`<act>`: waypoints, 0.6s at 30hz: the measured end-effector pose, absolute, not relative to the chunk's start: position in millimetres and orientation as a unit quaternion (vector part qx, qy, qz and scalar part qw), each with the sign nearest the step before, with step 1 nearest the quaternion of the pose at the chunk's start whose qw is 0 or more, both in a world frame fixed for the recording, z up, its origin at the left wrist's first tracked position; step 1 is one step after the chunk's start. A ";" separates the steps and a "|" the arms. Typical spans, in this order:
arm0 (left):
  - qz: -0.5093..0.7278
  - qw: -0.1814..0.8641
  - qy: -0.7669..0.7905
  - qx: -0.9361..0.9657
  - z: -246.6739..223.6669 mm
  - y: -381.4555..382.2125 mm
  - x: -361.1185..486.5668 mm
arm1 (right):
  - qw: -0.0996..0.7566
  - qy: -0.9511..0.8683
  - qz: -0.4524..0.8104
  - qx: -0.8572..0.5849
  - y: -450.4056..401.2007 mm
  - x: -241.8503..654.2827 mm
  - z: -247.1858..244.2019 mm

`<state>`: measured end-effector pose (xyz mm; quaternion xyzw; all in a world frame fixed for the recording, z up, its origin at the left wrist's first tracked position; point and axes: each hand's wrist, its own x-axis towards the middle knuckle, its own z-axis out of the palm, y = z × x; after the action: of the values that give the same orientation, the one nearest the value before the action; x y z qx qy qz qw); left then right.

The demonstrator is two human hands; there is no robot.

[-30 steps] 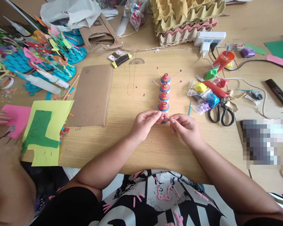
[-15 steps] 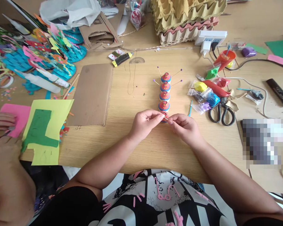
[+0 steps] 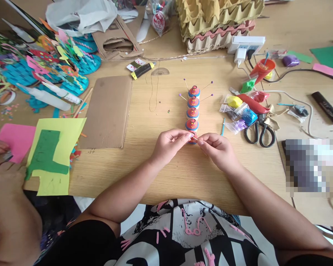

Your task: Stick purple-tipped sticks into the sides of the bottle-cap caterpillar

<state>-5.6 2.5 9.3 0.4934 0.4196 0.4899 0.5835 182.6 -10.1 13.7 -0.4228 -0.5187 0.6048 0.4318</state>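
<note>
A thin pale stick (image 3: 194, 138) is pinched between the fingertips of my left hand (image 3: 169, 146) and my right hand (image 3: 219, 149), one at each end. Both hands are closed, just above the nearest of several small red and blue figures (image 3: 192, 125) standing in a row. That nearest figure is partly covered by my fingers; the others show yellow markings like faces. Thin sticks with purple tips (image 3: 208, 85) poke out to both sides at the far end of the row.
On the left, another person's hand (image 3: 5, 175) works at pink paper (image 3: 19, 140) beside yellow paper (image 3: 63, 147). Cardboard (image 3: 108, 114) lies left of the row. To the right are scissors (image 3: 259, 133), bagged clay (image 3: 249, 116) and an orange cup (image 3: 262, 70). Egg trays (image 3: 216, 33) stand behind.
My hands keep the same pinch on the stick, with hardly any movement. The other person's fingers have shifted left on the pink paper. The whole view has moved slightly.
</note>
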 end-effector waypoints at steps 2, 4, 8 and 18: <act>0.488 0.568 0.417 0.515 10.8 2.7 -6.0 | 0.429 -0.520 0.603 -0.426 -10.1 182.3 13.3; 0.485 0.549 0.421 0.535 12.6 3.3 -7.2 | 0.426 -0.523 0.601 -0.430 -10.1 182.2 13.1; 0.482 0.548 0.413 0.545 14.5 4.1 -8.4 | 0.426 -0.523 0.601 -0.429 -9.3 182.8 12.8; 0.504 0.637 0.394 0.431 7.5 0.8 0.6 | 0.430 -0.498 0.643 -0.392 -9.0 182.4 12.5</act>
<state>0.6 0.8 7.5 0.4306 0.3937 0.5037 0.6371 182.4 -9.0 12.5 -0.3917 -0.4979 0.6431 0.4301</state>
